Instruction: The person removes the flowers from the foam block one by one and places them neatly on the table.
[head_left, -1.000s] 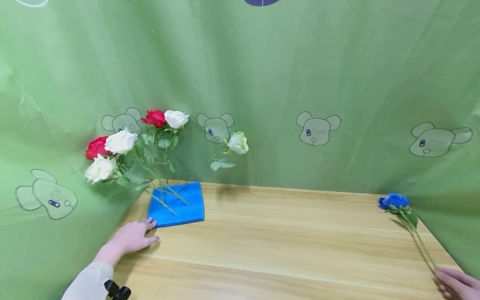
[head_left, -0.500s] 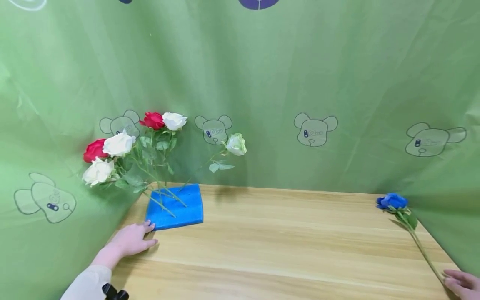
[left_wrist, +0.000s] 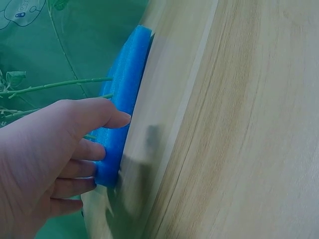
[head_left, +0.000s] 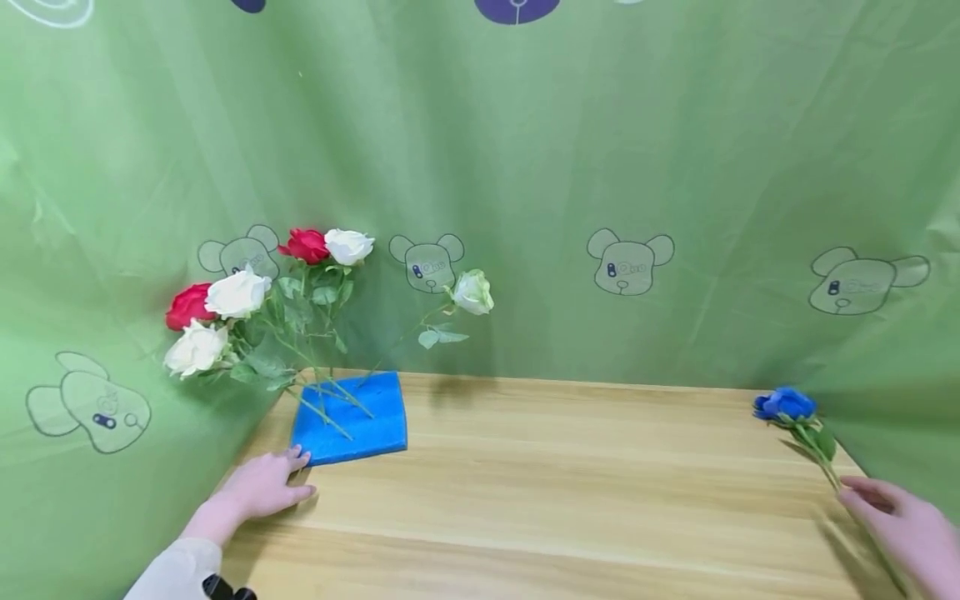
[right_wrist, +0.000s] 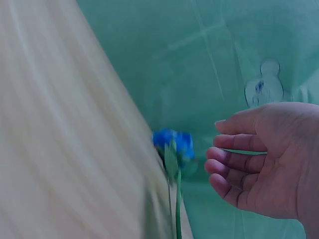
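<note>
At the far left of the table a flat blue foam block (head_left: 375, 427) bears several rose stems, standing at a slant. My left hand (head_left: 258, 487) lies at its near left corner, fingertips touching the foam. In the left wrist view the thumb (left_wrist: 112, 116) overlaps the long edge of the block. On the right a blue rose (head_left: 785, 405) lies with its bloom towards the back, its green stem running towards me. Over that stem hovers my right hand (head_left: 903, 533). In the right wrist view its fingers (right_wrist: 232, 158) are loosely bent, with nothing between them, beside the rose.
Red (head_left: 189, 306) and white roses (head_left: 197, 348) lean left from the foam, and a pale green rose (head_left: 473, 292) leans right. A green curtain (head_left: 540, 167) with bear drawings surrounds the back and sides of the wooden table (head_left: 570, 483).
My right hand has let go of the blue rose's stem and moved forward along it, nearer the bloom. The rose and my left hand stay about where they were.
</note>
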Demonstrator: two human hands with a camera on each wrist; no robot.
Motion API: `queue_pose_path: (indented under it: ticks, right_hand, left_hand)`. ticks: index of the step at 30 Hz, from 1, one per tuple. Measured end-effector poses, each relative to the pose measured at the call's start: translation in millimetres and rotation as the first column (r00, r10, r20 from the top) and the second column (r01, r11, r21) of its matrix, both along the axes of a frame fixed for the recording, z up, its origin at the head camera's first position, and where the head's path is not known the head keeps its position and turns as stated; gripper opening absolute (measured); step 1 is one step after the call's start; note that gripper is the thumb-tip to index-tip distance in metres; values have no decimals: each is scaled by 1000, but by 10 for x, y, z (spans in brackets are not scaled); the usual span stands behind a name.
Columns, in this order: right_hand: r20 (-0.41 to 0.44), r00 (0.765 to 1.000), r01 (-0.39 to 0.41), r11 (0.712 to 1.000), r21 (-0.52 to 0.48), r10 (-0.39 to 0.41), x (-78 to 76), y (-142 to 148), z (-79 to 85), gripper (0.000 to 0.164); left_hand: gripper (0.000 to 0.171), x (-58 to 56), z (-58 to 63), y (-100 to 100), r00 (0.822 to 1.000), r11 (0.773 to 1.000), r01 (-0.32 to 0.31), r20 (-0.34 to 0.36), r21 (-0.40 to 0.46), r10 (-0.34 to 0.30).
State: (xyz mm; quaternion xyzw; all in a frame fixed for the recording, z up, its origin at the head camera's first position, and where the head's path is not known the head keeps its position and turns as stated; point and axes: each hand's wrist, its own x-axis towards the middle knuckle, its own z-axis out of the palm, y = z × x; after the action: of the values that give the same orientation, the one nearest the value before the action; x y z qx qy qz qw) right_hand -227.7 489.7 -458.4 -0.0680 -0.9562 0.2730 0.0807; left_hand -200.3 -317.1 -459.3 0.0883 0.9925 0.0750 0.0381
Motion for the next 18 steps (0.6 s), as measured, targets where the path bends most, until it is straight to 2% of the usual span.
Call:
queue_pose_path:
  ticks: [2,6,11,14,18]
  right_hand:
    - [9,999,-34,999,20,34,-41,-124,95,61]
    - [-64,992,-114,993,-25,112,-109,-411,166,48]
    - [-163,959,-249,964,-89,232,-227,-815,171,38]
    - [-181,943,-295,953,-68,278,-319,-1069,173,38]
    - [-152,934,-335,941,-53,324,-407,-1394,191,39]
  left_hand:
    - [71,-15,-20,-1,1000,1000,0,1,2,0]
    - [71,-28,-25,0,1000,1000,-1,5,1,1]
    - [74,-12,-1,-5,1000,1000,0,8,-7,0]
    - [74,-5,-2,-12,1000,1000,-3,4,-16,3]
    - [76,3,-20,-7,1000,1000,-2,2,-29,2]
